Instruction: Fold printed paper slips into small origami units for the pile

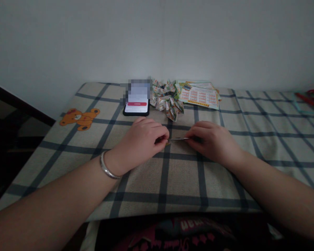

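Over checked cloth [183, 181], left hand [148, 136] and right hand [214, 141] pinching thin slip [179, 138], edge-on, face hidden

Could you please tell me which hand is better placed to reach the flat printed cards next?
Probably the right hand: the flat printed cards lie almost straight beyond it, while the left hand sits farther away.

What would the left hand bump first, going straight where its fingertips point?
Probably the thin paper piece, then the right hand, though whether the left hand touches the paper now is unclear.
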A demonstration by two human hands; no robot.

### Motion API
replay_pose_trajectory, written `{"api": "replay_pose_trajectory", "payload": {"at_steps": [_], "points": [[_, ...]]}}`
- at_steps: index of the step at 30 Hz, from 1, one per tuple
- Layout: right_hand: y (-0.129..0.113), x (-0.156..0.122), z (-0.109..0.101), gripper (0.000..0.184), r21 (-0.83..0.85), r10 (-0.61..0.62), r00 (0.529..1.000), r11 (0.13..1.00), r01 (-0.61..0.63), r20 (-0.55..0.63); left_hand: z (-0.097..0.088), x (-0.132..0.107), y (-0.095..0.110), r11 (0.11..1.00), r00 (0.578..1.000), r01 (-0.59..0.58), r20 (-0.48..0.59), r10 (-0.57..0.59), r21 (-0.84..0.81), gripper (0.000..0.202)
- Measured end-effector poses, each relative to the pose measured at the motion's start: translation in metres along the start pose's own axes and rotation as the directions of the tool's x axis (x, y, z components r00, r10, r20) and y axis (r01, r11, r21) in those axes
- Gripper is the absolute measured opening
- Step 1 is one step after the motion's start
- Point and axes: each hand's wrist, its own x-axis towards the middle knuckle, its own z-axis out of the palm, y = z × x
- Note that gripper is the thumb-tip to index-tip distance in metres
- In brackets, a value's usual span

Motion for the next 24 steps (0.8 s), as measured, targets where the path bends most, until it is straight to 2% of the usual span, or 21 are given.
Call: {"api": "replay_pose_trajectory", "payload": {"at_steps": [6,14,24], "points": [[0.001,0.0,0.0013,0.011,-0.019,0.003,1.0,1.0,-0.003,-0.019,-0.0027,-0.0018,-0.0012,0.999,0.999,-0.03,0.033,0.031,-0.023,0.004],[-0.0006,0.0014,0.0018,0.012,-0.03,0.012,1.0,0.999,-0.013,-0.028,-0.0075,-0.0028,0.0066,1.0,0.999,0.007,0.049,-0.006,-0.025,0.017],[-0.0007,0.0019,0.0027,0.016,-0.028,0.016,1.0,0.999,-0.016,-0.009,0.0011,-0.0006,0.0033,0.993,0.999,-0.048,-0.005,0.049,0.105,0.011]]}}
